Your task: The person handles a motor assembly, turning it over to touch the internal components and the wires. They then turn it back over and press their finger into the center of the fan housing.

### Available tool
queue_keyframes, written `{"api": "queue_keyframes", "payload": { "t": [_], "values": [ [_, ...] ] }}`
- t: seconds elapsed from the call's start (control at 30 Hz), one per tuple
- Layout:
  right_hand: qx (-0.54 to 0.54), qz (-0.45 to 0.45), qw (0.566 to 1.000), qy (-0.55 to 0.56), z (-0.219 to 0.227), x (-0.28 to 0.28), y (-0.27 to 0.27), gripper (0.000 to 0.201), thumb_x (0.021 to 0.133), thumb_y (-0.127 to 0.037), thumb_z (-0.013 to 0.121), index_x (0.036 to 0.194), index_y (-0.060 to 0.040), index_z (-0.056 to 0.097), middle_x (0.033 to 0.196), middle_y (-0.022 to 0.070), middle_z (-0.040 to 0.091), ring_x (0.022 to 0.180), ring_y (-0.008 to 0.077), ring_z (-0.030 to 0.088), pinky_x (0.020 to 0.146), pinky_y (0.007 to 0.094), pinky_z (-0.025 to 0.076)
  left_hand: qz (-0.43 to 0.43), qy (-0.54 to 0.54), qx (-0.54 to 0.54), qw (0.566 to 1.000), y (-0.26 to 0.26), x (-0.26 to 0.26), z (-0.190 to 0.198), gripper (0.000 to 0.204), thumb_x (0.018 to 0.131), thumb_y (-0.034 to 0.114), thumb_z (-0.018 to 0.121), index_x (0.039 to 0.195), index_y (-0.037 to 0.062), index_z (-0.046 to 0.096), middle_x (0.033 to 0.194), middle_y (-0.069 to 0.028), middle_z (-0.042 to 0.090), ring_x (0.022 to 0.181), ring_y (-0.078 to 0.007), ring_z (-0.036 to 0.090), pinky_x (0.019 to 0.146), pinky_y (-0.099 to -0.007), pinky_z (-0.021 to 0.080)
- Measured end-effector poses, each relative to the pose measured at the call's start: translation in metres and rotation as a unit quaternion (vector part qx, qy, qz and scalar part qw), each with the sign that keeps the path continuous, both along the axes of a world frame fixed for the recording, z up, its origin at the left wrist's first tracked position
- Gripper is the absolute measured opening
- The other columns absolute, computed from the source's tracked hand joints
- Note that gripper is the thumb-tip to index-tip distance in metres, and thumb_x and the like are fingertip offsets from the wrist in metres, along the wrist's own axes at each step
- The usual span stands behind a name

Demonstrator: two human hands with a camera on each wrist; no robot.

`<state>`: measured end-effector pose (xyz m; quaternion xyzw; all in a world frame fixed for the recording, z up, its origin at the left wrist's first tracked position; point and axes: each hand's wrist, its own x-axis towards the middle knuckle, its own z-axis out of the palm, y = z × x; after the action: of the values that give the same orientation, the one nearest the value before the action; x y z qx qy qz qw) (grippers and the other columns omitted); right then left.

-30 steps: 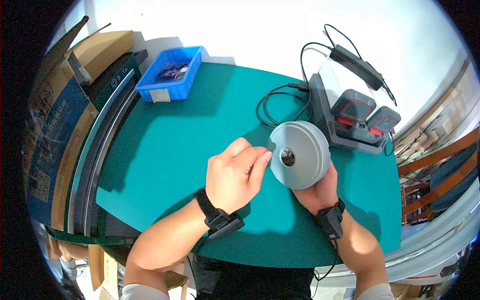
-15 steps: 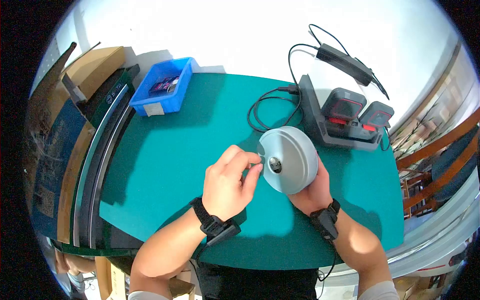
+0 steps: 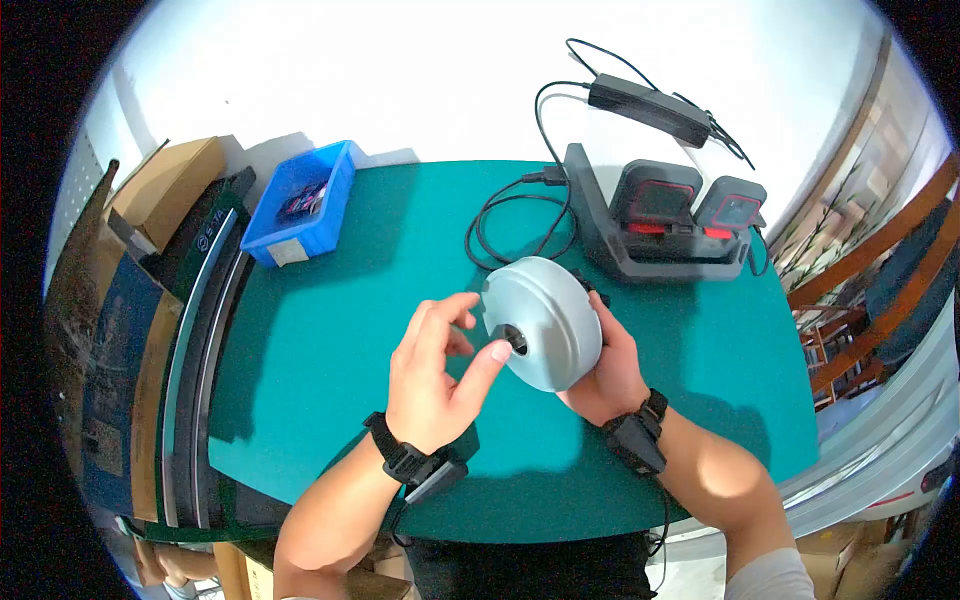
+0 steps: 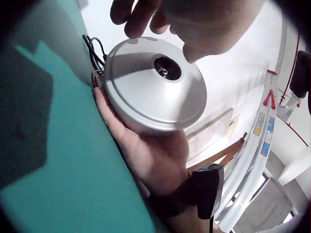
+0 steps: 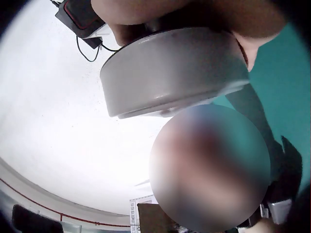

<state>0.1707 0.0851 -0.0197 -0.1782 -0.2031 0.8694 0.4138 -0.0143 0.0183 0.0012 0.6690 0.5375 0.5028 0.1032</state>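
A round grey cone-faced part with a dark central hole is held above the green table by my right hand, whose fingers wrap its back and far side. In the left wrist view the grey part shows a small metal piece inside its hole, and the right hand cups it from below. My left hand is beside the part, fingers loosely bent and apart, its thumb tip near the hole; whether it touches cannot be told. The right wrist view shows the grey part's side wall.
A blue bin with small packets stands at the back left, near cardboard boxes. Behind the part lie a coiled black cable and a dark charging dock with two units. A black power adapter is at the back.
The left thumb and fingers, earlier close together at the part's rim, have spread apart. The grey part has turned further toward the left hand. The head view has shifted.
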Motion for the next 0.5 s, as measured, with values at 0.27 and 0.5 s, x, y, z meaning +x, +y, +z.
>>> {"api": "queue_keyframes", "payload": {
  "t": [0.27, 0.5],
  "values": [
    [0.046, -0.016, 0.999, 0.007, 0.004, 0.000, -0.008, 0.038, 0.102, -0.029, 0.045, 0.136, -0.0117, 0.047, 0.130, 0.0059, 0.058, 0.119, 0.0209, 0.056, 0.103, 0.0383, 0.043, -0.092, 0.087, -0.066, 0.990, 0.001, 0.001, -0.004, 0.146, 0.050, 0.058, 0.089, 0.151, -0.0029, 0.003, 0.144, -0.0272, 0.037, 0.132, -0.0380, 0.042, 0.110, -0.0464, 0.035],
    [0.185, -0.037, 0.982, -0.012, 0.004, -0.002, -0.028, 0.043, 0.098, -0.012, 0.055, 0.136, -0.0075, 0.036, 0.126, 0.0076, 0.054, 0.118, 0.0174, 0.051, 0.101, 0.0377, 0.041, -0.174, -0.134, -0.041, 0.975, 0.000, 0.002, -0.011, 0.153, 0.049, 0.043, 0.096, 0.150, 0.0054, -0.013, 0.144, -0.0190, 0.036, 0.133, -0.0324, 0.041, 0.113, -0.0467, 0.029]
  ]
}}
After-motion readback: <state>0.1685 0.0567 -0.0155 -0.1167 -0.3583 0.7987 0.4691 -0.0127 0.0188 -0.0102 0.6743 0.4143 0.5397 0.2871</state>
